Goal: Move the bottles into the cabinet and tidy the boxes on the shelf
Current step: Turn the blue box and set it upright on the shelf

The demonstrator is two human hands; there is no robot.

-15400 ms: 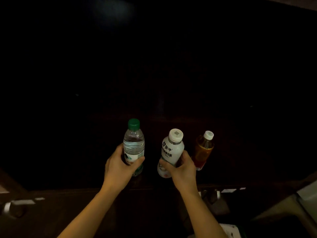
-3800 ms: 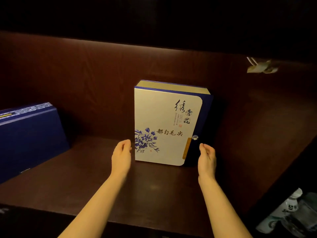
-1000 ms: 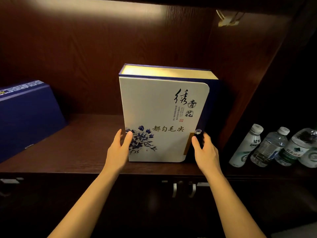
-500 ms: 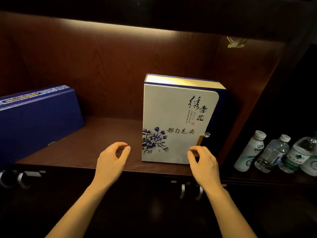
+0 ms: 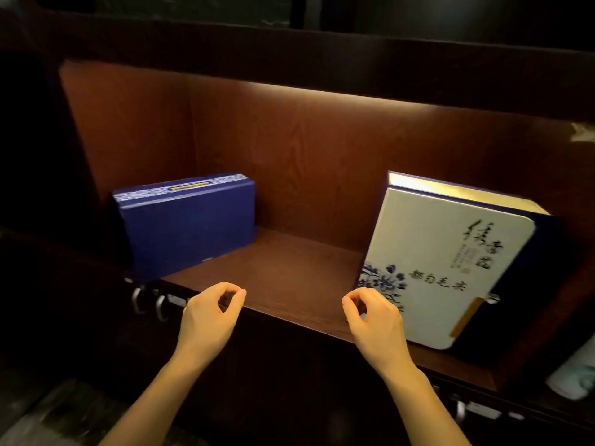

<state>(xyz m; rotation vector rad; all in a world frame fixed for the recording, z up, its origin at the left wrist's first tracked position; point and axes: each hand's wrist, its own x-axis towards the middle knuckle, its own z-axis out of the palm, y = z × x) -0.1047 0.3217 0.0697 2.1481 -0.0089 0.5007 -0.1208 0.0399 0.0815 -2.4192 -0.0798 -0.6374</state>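
Hands empty, fingers loosely curled: left hand (image 5: 209,320) and right hand (image 5: 376,326) at shelf (image 5: 289,284) front edge. White tea box (image 5: 447,268) upright right; blue box (image 5: 190,223) far left, likely next, needing a two-sided grasp.

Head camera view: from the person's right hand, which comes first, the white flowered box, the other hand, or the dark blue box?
1. White flowered box: just right of the right hand, which overlaps its lower corner in the picture.
2. Left hand: to the left, at the shelf's front edge.
3. Dark blue box: farthest, at the shelf's left end.
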